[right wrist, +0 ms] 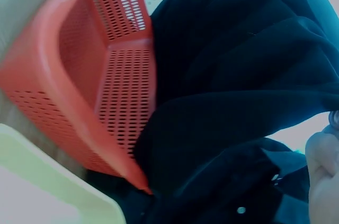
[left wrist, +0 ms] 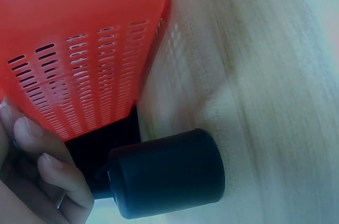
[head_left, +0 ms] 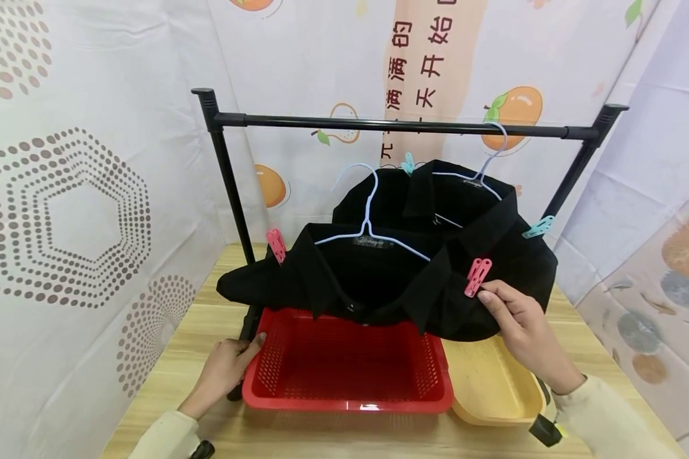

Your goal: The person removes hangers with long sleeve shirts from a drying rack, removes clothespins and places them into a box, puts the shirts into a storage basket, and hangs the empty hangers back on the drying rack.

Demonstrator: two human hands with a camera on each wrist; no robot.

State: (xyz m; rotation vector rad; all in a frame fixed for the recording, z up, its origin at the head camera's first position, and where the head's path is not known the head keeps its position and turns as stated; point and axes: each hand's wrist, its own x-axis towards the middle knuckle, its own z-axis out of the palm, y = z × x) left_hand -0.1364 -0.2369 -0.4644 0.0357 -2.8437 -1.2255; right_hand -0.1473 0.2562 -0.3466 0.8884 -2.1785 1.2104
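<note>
A black collared shirt (head_left: 298,274) on a light-blue hanger (head_left: 369,210) spreads over the back of a red plastic basket (head_left: 350,405). The hanger's hook shows below the rail in the head view. Pink clothespins (head_left: 276,245) sit at both its shoulders. My right hand (head_left: 522,325) pinches the shirt at its right shoulder, fingertips right at the pink clothespin (head_left: 478,278) there. In the right wrist view, the shirt's dark cloth (right wrist: 222,49) stretches toward this hand. My left hand (head_left: 224,370) grips the basket's left rim, thumb on top and fingers (left wrist: 63,176) curled outside the perforated wall.
Behind, another black shirt (head_left: 373,191) hangs from the black rack's rail (head_left: 344,123), with light-blue clothespins (head_left: 538,227) at its shoulders. A yellow tray (head_left: 494,417) stands right of the basket. The rack's dark foot (left wrist: 169,173) lies beside my left hand on the wooden table (head_left: 166,376).
</note>
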